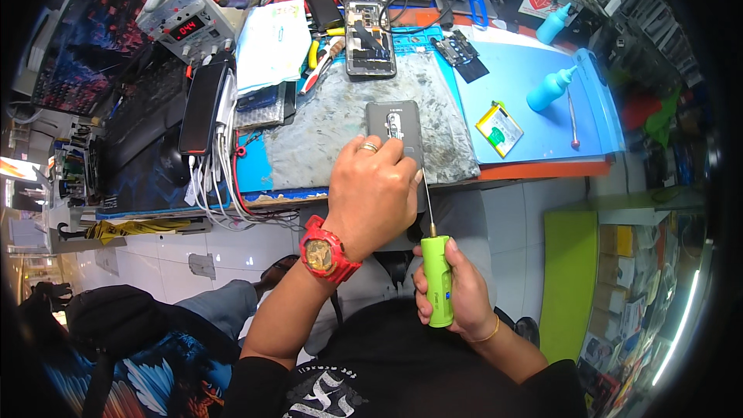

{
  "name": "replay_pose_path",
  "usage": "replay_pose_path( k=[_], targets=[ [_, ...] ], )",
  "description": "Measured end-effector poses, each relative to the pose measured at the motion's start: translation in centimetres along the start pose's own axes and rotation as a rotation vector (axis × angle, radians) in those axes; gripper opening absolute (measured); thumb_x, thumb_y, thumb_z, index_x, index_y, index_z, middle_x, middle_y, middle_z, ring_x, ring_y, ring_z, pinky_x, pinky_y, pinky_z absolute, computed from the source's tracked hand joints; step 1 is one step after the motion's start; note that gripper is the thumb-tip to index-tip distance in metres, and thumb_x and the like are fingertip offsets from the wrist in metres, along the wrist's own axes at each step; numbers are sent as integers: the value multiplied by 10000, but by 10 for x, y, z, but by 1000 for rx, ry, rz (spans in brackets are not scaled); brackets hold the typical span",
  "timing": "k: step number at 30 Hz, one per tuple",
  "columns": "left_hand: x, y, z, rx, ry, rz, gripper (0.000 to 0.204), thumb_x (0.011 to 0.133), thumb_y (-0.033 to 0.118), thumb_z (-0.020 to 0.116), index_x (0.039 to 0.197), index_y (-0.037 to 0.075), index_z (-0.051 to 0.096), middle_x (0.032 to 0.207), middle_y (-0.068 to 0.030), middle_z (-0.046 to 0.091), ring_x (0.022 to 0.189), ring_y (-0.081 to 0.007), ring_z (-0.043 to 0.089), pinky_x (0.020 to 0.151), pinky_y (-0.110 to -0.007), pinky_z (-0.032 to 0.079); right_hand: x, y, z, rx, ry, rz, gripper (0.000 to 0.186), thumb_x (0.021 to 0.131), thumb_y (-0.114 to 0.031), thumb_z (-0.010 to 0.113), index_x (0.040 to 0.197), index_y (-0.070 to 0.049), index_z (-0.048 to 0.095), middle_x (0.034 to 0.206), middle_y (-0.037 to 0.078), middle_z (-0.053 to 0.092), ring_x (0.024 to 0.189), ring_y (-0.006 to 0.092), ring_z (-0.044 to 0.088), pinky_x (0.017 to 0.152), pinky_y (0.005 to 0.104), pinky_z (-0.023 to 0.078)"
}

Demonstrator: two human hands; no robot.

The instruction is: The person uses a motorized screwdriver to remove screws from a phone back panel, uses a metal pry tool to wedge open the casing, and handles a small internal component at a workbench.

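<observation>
My left hand [371, 193], with a ring and a red watch, is closed on a dark grey phone [393, 118] at the front edge of the grey mat [309, 139]; its palm side and much of the phone are hidden. My right hand [457, 286] grips a green-handled tool [437, 275] upright below the table edge. Its thin metal shaft reaches up to the phone's right edge by my left fingers; I cannot make out whether the tip touches it.
An opened phone [371, 39] lies behind, a battery [499, 128], screwdriver [573, 120] and blue bottles [549, 89] at right. A power supply [182, 19], cables and black phone [203, 108] crowd the left. Another person's jeans-clad leg [217, 302] shows at lower left.
</observation>
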State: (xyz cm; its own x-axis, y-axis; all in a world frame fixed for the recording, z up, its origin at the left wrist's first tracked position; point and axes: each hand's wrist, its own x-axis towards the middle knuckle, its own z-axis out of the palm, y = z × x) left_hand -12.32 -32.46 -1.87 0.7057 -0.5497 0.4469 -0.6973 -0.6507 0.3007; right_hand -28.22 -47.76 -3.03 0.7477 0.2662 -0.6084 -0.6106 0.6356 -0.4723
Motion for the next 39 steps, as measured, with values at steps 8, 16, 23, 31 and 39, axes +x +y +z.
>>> replay_pose_path(
  k=[8, 16, 23, 31, 39],
  targets=[
    [0, 0, 1, 13, 2, -9, 184, 800, 145, 832, 699, 70, 697, 797, -73, 611, 811, -297, 640, 798, -441, 531, 0, 0, 1, -36, 17, -16, 544, 1165, -506, 338, 1323, -17, 519, 851, 103, 599, 561, 185, 601, 507, 367, 546],
    [-1, 0, 1, 17, -1, -4, 173, 806, 147, 825, 710, 66, 706, 797, -77, 611, 812, -301, 643, 810, -442, 534, 2, 2, -1, -82, 26, -36, 589, 1152, -542, 338, 1339, -13, 518, 833, 102, 587, 546, 190, 602, 486, 361, 547],
    [-2, -1, 1, 2, -13, 3, 142, 803, 135, 822, 734, 62, 722, 808, -90, 619, 829, -310, 651, 822, -448, 537, -1, -7, -3, -79, 64, -153, 521, 1166, -480, 343, 1329, -17, 517, 859, 116, 600, 557, 187, 602, 508, 355, 551],
    [0, 0, -1, -7, -19, 1, 113, 794, 121, 818, 743, 62, 736, 804, -88, 620, 826, -310, 650, 818, -443, 537, -3, -2, -6, -170, 1, -4, 608, 1153, -543, 332, 1382, -7, 505, 842, 109, 588, 557, 203, 614, 486, 359, 554],
    [0, -1, -2, 7, -21, 3, 115, 790, 128, 823, 738, 63, 743, 789, -85, 617, 816, -308, 651, 817, -440, 537, -1, 5, 0, -66, 19, 0, 627, 1145, -564, 325, 1371, -7, 505, 835, 100, 582, 545, 201, 603, 490, 375, 544]
  ],
)
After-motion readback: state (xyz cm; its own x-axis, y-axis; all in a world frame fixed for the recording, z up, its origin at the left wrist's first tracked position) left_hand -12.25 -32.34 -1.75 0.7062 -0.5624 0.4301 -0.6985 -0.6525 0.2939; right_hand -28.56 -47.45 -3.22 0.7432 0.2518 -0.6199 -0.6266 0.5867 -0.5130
